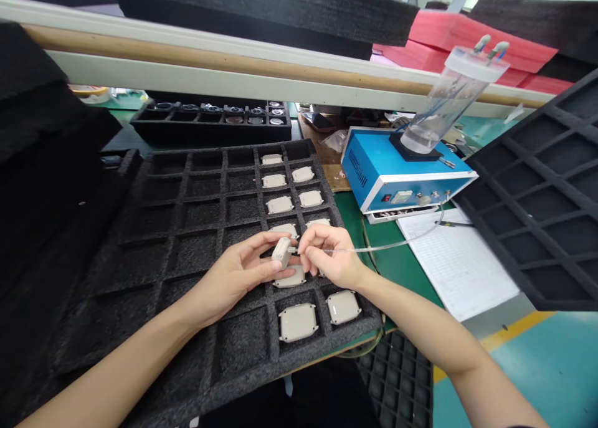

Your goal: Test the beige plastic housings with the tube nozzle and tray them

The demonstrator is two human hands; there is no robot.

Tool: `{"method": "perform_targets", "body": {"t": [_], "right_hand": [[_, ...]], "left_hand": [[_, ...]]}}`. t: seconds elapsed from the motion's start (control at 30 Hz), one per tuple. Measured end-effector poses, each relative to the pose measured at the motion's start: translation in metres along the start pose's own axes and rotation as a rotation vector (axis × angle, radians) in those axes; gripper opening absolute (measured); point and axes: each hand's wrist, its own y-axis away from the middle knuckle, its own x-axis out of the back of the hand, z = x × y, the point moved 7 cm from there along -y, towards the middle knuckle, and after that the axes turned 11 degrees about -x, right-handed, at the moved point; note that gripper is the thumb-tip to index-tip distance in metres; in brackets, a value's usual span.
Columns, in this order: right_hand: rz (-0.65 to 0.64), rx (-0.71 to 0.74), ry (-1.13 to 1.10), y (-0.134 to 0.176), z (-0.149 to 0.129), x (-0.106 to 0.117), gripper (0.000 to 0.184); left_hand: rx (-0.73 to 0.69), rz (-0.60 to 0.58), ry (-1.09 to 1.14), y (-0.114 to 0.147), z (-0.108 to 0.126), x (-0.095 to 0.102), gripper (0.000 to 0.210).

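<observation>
Several black foam blocks [37, 141] fill the left edge, piled high and dark. Farther in, at the back under the shelf [224, 73], a deep box [205, 131] holds round, dark-rimmed pieces in rows. In front of it a black foam tray [199, 216] spreads across the table [405, 267], divided into square compartments.

The left hand [247, 263] reaches in over the middle of this tray, gripping one pale case [281, 252] between thumb and fingers. The case is raised above the compartments and turned up on its edge. Below and around it, more pale cases [298, 322] lie flat in the tray's two right columns.

Just right of the held case, the right hand [332, 253] is closed in a pinch on a clear tube [387, 248] near its end, with the tip at the case's side; whether it goes in, I cannot tell. The tube curves rightward to the front of a blue machine [402, 160], on which a clear cylinder [443, 113] stands on a black base. Before the machine lie a printed sheet [462, 266] and a pen [453, 224]. At the far right, a gridded foam panel [537, 197] leans at a slant.
</observation>
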Motion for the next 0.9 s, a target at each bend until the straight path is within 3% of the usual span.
{"method": "perform_targets", "body": {"t": [0.9], "right_hand": [[-0.008,0.026,-0.009,0.0003,-0.0015,-0.0008,0.006]], "left_hand": [[0.002,-0.019,0.003,-0.0004,-0.0013,0.0006,0.032]]}}
